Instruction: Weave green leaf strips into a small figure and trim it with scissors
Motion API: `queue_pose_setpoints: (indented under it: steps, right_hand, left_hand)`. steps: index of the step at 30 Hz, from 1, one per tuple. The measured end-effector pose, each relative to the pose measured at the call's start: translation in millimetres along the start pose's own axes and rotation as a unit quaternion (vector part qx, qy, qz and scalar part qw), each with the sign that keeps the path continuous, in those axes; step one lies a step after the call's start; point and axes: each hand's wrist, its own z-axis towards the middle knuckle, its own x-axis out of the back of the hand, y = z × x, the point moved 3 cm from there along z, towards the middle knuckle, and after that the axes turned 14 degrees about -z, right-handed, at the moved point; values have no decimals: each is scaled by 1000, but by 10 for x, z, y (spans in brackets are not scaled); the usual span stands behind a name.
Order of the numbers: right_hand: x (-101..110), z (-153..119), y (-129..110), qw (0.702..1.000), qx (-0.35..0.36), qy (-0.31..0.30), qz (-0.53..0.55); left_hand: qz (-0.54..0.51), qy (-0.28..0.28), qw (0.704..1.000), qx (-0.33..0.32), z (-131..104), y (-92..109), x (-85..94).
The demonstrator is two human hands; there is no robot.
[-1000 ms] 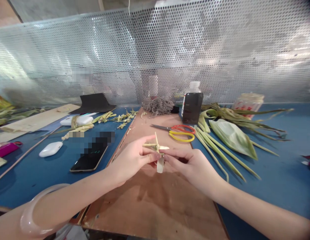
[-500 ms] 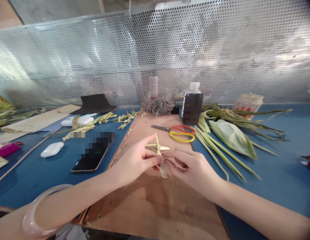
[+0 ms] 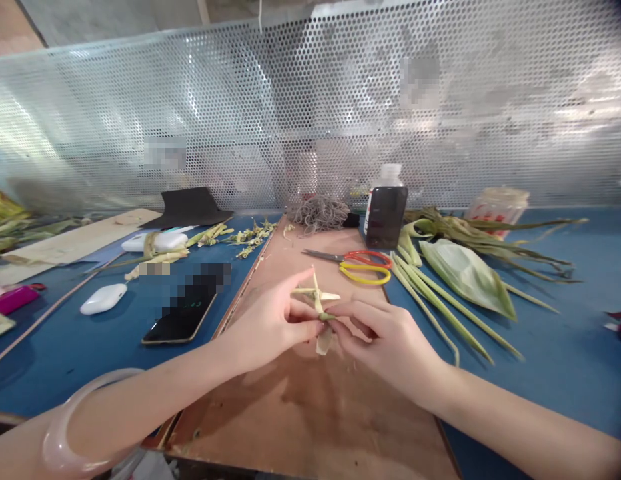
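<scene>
Between my hands, above the brown board (image 3: pixel 310 413), is a small pale-green woven leaf piece (image 3: pixel 317 295) with strips sticking out in several directions. My left hand (image 3: pixel 277 310) pinches it from the left, thumb and fingers closed on it. From the right, the fingertips of my right hand (image 3: pixel 383 327) are closed on a short green strip of the same piece. A pale, flat end (image 3: pixel 323 342) hangs below the fingers. Just beyond my hands lie scissors (image 3: pixel 363 265) with one red and one yellow handle loop. Long green leaf strips (image 3: pixel 440 307) and a broad leaf (image 3: pixel 465 277) lie to the right.
A phone (image 3: pixel 183 313) and a white earphone case (image 3: pixel 104 299) lie left on the blue table (image 3: pixel 90 360). Behind the scissors, another phone (image 3: pixel 386 217) leans on a bottle (image 3: pixel 390 175) beside tangled grey cord (image 3: pixel 317 213). Leaf scraps (image 3: pixel 255 235) lie at back left. A perforated metal screen (image 3: pixel 310 100) closes the far side.
My fingers have shifted slightly on the leaf piece. The green strip at my right fingertips shows more plainly, and the hanging end has moved a little left.
</scene>
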Motion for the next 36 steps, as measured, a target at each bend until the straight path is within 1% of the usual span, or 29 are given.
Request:
queue_pose_setpoints:
  steps: [5, 11, 13, 17, 19, 24, 28, 30, 33, 36]
  right_hand:
    - [0, -2, 1, 1000, 12, -6, 0]
    - [32, -7, -13, 995, 82, 37, -36]
    - [33, 3, -9, 996, 76, 26, -30]
    - [18, 12, 7, 999, 29, -30, 4]
    - [9, 7, 7, 999, 12, -45, 15]
    - [-11, -1, 13, 999, -1, -36, -2]
    - [-14, -2, 25, 999, 9, -29, -11]
    - [-13, -6, 27, 999, 14, -28, -19]
    - [-20, -13, 20, 999, 24, -35, -26]
    - [-30, -13, 18, 998, 13, -46, -27]
  left_hand:
    - [-5, -7, 1000, 3, 3, 8, -5]
    - [-10, 14, 1000, 5, -10, 26, 4]
    - [-1, 14, 1000, -1, -7, 18, 13]
    - [-8, 15, 1000, -2, 10, -11, 28]
    - [-15, 18, 1000, -1, 22, -18, 30]
    - [-31, 15, 999, 7, 40, -27, 21]
    - [-14, 24, 1000, -2, 32, -15, 36]
    - [-4, 20, 1000, -5, 29, -15, 42]
    - [0, 8, 1000, -3, 31, -26, 45]
    - [2, 12, 1000, -4, 30, -27, 47]
